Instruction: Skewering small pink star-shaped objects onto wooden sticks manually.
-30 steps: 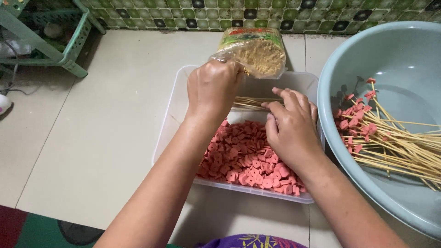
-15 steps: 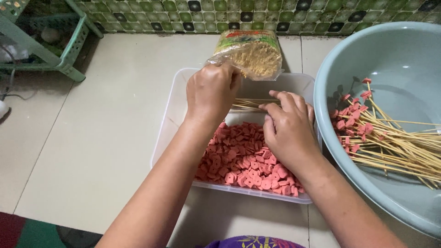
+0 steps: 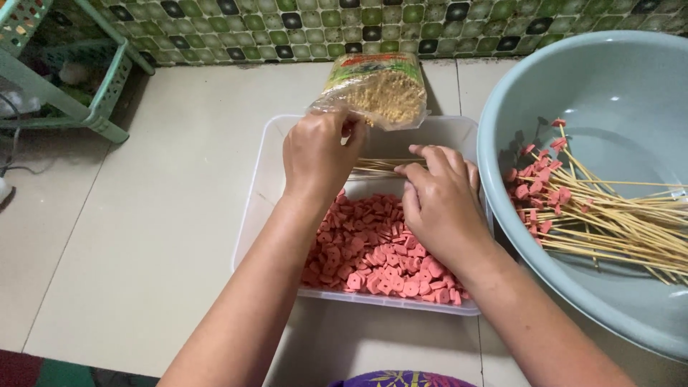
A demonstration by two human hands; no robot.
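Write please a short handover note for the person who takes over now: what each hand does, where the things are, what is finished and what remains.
Left hand: over the back of the clear plastic tray, fingers closed at the bundle of bare bamboo skewers; the exact grip is hidden.
Right hand: on the same bundle, fingertips pinching the sticks.
Things: pink sausage pieces fill the front of the tray. A bag of yellow noodles leans at its far edge.
Done: a pile of skewers with sausage pieces lies in the grey-blue basin on the right.
Left: many loose pieces and bare sticks remain in the tray.
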